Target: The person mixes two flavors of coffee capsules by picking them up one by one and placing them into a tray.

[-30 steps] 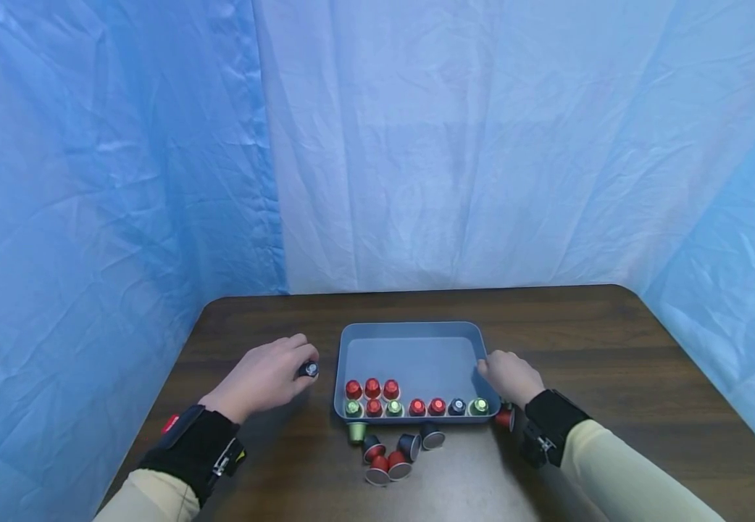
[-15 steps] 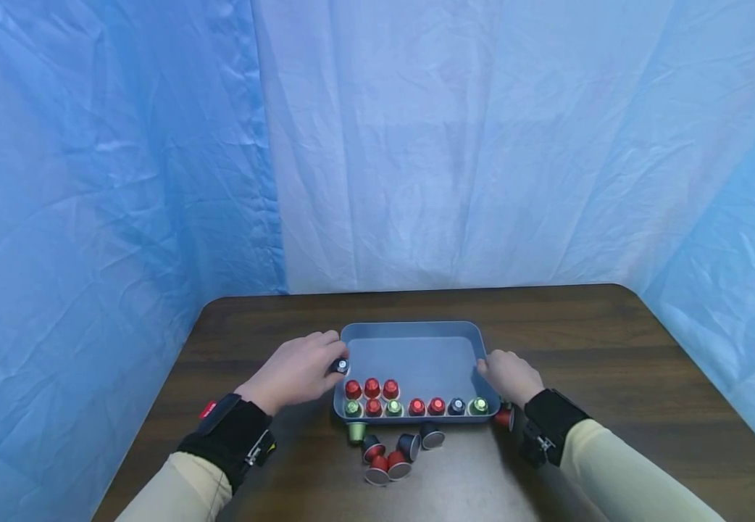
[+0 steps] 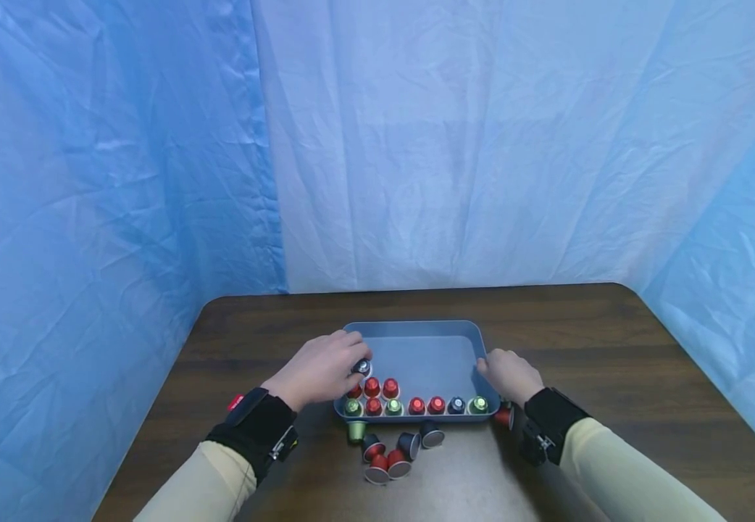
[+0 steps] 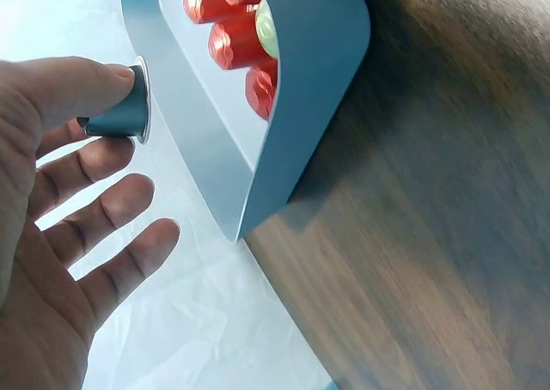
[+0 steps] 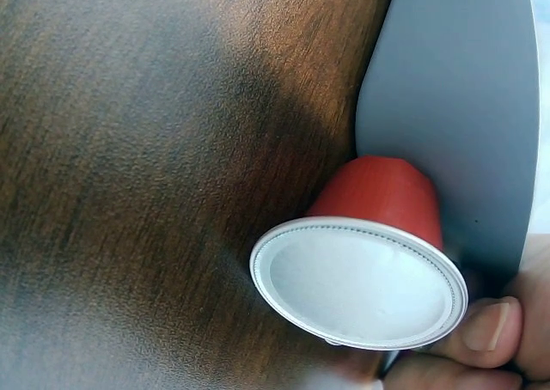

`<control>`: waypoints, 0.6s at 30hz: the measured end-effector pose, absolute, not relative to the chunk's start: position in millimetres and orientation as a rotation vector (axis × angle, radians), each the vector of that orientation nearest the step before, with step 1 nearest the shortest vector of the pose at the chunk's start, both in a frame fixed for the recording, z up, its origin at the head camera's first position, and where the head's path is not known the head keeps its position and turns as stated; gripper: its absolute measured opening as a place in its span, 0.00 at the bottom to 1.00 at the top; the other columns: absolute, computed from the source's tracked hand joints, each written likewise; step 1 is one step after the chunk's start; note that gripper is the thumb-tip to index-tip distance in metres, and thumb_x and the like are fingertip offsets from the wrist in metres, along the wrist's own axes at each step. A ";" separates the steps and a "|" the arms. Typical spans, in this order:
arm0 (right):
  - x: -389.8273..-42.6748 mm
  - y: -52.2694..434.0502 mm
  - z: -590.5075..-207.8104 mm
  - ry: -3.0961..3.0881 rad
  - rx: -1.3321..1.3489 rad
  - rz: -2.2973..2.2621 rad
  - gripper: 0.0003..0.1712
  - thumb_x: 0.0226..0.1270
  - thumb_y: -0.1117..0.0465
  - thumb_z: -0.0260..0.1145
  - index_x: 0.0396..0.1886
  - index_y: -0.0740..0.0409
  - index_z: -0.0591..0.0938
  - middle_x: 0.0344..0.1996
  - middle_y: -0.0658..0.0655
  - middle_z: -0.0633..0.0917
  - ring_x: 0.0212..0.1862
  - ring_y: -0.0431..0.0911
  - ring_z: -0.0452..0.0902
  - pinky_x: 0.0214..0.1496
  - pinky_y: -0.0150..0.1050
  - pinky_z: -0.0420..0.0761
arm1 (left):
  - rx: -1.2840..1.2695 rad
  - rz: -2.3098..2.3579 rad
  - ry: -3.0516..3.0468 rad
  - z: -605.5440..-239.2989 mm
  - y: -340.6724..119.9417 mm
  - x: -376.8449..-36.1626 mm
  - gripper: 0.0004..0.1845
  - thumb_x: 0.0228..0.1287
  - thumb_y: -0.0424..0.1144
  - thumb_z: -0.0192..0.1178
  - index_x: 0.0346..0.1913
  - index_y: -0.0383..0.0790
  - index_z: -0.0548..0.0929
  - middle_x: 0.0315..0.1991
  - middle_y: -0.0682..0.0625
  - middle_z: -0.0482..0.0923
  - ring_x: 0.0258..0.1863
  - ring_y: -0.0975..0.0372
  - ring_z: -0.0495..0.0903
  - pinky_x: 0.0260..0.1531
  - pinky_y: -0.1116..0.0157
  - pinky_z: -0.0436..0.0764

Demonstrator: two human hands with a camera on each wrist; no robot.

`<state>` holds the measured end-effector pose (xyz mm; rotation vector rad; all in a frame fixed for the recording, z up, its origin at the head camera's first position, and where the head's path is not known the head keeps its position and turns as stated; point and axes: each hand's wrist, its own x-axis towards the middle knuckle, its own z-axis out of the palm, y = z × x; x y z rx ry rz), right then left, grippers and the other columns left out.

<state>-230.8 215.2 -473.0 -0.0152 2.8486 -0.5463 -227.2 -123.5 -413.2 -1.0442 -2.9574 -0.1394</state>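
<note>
Nearest the person, loose capsules [image 3: 390, 453] lay clustered on the surface [image 3: 612, 348] just before the tray's near wall, within reach of either hand. A red capsule [image 5: 378, 227] lay on its side against the tray's outer right wall. The right hand [image 3: 511, 377] gripped the tray [image 3: 416, 328] at its right rim, apparently steadying it. Inside, capsules stood foil-down in rows along the near wall, filling from that side. The left hand [image 3: 319, 370] pinched a dark capsule [image 4: 120, 106] between thumb and forefinger above the tray's left interior, other fingers spread.
</note>
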 end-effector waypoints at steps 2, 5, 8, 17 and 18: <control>-231.1 214.9 -472.8 2.849 -0.011 -0.549 0.20 0.79 0.54 0.55 0.41 0.67 0.85 0.22 0.55 0.77 0.27 0.48 0.75 0.28 0.41 0.72 | -1.064 -0.125 -2.945 -414.3 -119.9 -227.8 0.18 0.60 0.46 0.75 0.52 0.50 0.86 0.42 0.56 0.79 0.44 0.63 0.78 0.47 0.63 0.82; -231.0 214.5 -472.3 2.846 -0.007 -0.556 0.20 0.79 0.54 0.55 0.41 0.66 0.85 0.21 0.55 0.77 0.26 0.48 0.76 0.28 0.41 0.72 | -1.091 -0.098 -2.930 -415.6 -113.7 -227.9 0.18 0.61 0.46 0.75 0.52 0.50 0.86 0.44 0.55 0.80 0.45 0.62 0.78 0.48 0.63 0.82; -230.7 214.1 -471.8 2.845 -0.012 -0.557 0.20 0.79 0.54 0.55 0.40 0.66 0.85 0.21 0.55 0.77 0.26 0.48 0.75 0.28 0.40 0.72 | -1.113 -0.073 -2.925 -416.7 -107.2 -227.3 0.18 0.62 0.46 0.74 0.53 0.50 0.85 0.46 0.54 0.81 0.46 0.61 0.79 0.49 0.62 0.82; -230.2 213.2 -471.5 2.842 -0.002 -0.547 0.21 0.80 0.53 0.55 0.40 0.66 0.85 0.21 0.55 0.77 0.26 0.48 0.75 0.28 0.41 0.72 | -1.174 -0.036 -2.912 -424.2 -89.1 -225.3 0.17 0.64 0.47 0.72 0.54 0.51 0.85 0.48 0.55 0.81 0.49 0.61 0.79 0.55 0.60 0.80; -230.0 213.2 -471.7 2.839 -0.001 -0.546 0.21 0.80 0.53 0.55 0.40 0.66 0.85 0.22 0.56 0.77 0.26 0.48 0.75 0.28 0.41 0.72 | -1.178 -0.043 -2.915 -424.9 -87.7 -225.0 0.17 0.64 0.47 0.72 0.54 0.51 0.85 0.48 0.55 0.81 0.50 0.61 0.79 0.56 0.60 0.80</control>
